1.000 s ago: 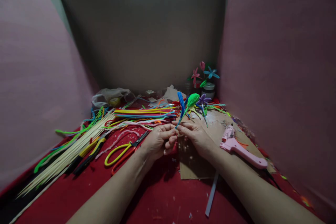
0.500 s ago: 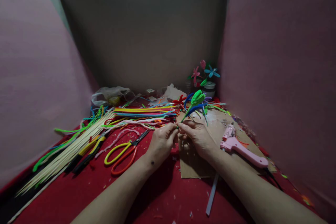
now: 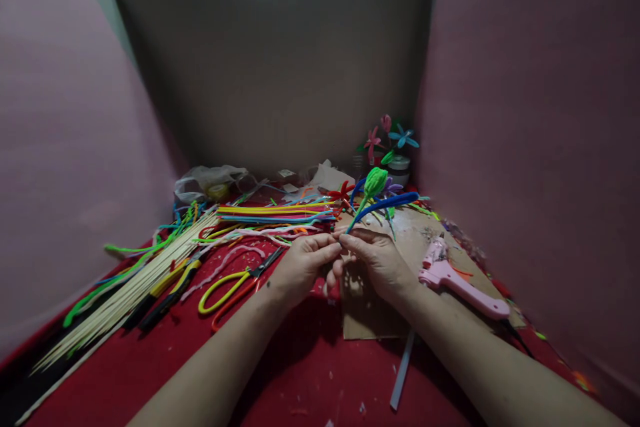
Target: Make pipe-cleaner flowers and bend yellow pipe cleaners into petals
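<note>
My left hand (image 3: pixel 305 265) and my right hand (image 3: pixel 379 260) meet above the red table top (image 3: pixel 300 373), both with fingers pinched on the lower end of a thin stem. The stem carries a green pipe-cleaner bud (image 3: pixel 375 181) at its top. A blue pipe cleaner (image 3: pixel 387 202) runs from my fingers up and to the right, beside the green bud. A sheet of brown cardboard (image 3: pixel 370 313) lies under my right hand.
A pink glue gun (image 3: pixel 457 280) lies right of my right hand. Yellow and orange scissors (image 3: pixel 235 283), pliers (image 3: pixel 165 297), a bundle of wooden skewers (image 3: pixel 130 287) and many coloured pipe cleaners (image 3: pixel 275 213) lie to the left. Finished pipe-cleaner flowers in a pot (image 3: pixel 390 143) stand at the back right corner.
The blue pipe cleaner swung from upright at the left of the green bud down to the right. My hands stayed in place, turning the stem between the fingers.
</note>
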